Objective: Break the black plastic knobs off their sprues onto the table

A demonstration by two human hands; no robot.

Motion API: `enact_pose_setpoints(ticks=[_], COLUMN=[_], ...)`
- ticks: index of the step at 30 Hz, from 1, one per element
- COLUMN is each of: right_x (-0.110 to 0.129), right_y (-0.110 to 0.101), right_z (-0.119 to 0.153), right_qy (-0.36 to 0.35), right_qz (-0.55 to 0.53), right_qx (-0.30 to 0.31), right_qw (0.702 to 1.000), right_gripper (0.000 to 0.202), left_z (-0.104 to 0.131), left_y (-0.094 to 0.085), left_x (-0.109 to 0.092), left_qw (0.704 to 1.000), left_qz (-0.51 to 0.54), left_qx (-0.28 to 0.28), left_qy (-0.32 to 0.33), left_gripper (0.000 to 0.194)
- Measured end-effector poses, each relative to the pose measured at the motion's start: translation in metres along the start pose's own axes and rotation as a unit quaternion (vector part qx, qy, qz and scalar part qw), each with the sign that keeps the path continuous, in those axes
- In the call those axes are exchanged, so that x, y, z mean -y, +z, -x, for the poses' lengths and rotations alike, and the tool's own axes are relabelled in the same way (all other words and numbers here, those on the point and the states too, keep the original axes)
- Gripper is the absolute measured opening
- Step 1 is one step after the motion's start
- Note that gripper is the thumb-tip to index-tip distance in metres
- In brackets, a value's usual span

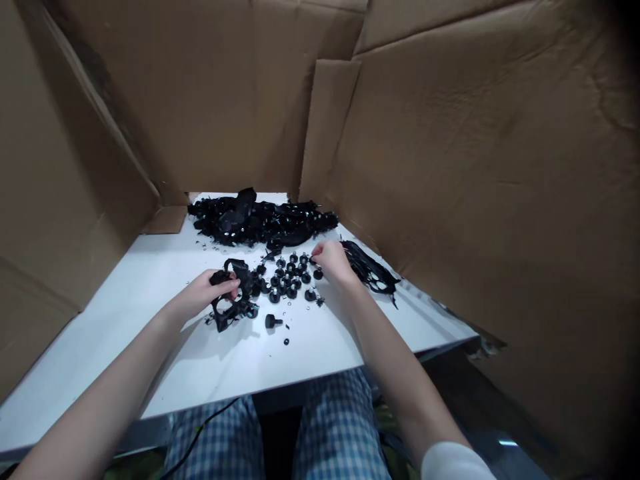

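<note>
My left hand (215,289) is closed on a ragged black piece with round holes (243,275), held just over the white table. My right hand (330,259) is at the right edge of a group of small black knobs with metal studs (291,291); its fingers are pinched at a small dark part that is mostly hidden. One black knob (271,321) lies on its side nearer the front, with a small black ring (287,341) beside it.
A long heap of black scraps (260,223) lies along the back of the white table (165,280). Stringy black strips (370,268) lie right of my right hand. Cardboard walls (220,100) enclose the back and both sides. Tiny bits dot the tabletop.
</note>
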State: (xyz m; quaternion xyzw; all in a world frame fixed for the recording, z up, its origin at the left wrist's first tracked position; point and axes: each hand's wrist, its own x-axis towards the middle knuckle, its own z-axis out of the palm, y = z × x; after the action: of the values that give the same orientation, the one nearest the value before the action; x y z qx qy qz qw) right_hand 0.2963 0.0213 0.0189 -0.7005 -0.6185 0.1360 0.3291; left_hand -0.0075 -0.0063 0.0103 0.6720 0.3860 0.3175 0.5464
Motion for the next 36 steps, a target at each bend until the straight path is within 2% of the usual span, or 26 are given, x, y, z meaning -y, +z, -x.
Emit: enact_pose_setpoints(ticks=[4,7,9,10,11,13,14,15,17,19,23,25,30,36], right_x=[0.001,0.023,0.046,0.058,0.069,0.085,0.09,0.092,0.091,0.087,0.081,0.081,0.081,0.079], right_y=[0.005,0.001,-0.002,-0.002,0.0,0.009,0.015,0.023,0.038,0.05,0.058,0.057,0.055,0.056], right_z=[0.005,0.014,0.025,0.032,0.039,0.054,0.06,0.064,0.069,0.07,0.07,0.072,0.075,0.077], right_qy=[-0.001,-0.026,-0.072,-0.108,-0.154,-0.195,-0.203,-0.211,-0.22,-0.221,-0.189,-0.177,-0.168,-0.186], right_qz=[0.046,0.072,0.066,0.05,0.006,-0.069,-0.083,-0.098,-0.144,-0.194,-0.257,-0.258,-0.269,-0.278], right_qx=[0.017,-0.02,-0.016,0.022,0.117,0.304,0.348,0.359,0.336,0.297,0.231,0.206,0.2,0.191], right_qw=[0.999,0.997,0.995,0.993,0.981,0.93,0.912,0.904,0.905,0.908,0.919,0.927,0.927,0.923], right_gripper=[0.012,0.015,0.017,0.018,0.021,0.03,0.034,0.033,0.017,0.008,0.008,0.008,0.01,0.013], left_z=[0.0,-0.002,-0.002,-0.003,-0.004,-0.005,-0.005,-0.006,-0.006,-0.006,-0.003,-0.003,-0.001,0.001], left_y=[0.003,0.006,0.009,0.011,0.012,0.013,0.014,0.014,0.013,0.011,0.008,0.008,0.009,0.005], left_x=[-0.002,-0.003,-0.004,-0.004,-0.004,-0.005,-0.006,-0.006,-0.007,-0.007,-0.002,0.001,0.002,-0.005], left_qw=[0.999,0.998,0.997,0.996,0.995,0.991,0.99,0.988,0.987,0.99,0.997,0.997,0.996,0.994], left_qz=[0.025,0.048,0.061,0.067,0.072,0.078,0.078,0.076,0.065,0.046,-0.01,-0.037,-0.076,-0.109], left_qx=[-0.024,-0.033,-0.044,-0.055,-0.069,-0.102,-0.117,-0.129,-0.141,-0.125,-0.037,-0.016,-0.017,-0.017], left_qy=[0.007,0.002,-0.007,-0.011,-0.015,-0.021,-0.024,-0.026,-0.029,-0.034,-0.062,-0.07,-0.053,-0.003], left_gripper=[0.031,0.032,0.033,0.034,0.034,0.035,0.036,0.036,0.035,0.036,0.034,0.028,0.016,0.02])
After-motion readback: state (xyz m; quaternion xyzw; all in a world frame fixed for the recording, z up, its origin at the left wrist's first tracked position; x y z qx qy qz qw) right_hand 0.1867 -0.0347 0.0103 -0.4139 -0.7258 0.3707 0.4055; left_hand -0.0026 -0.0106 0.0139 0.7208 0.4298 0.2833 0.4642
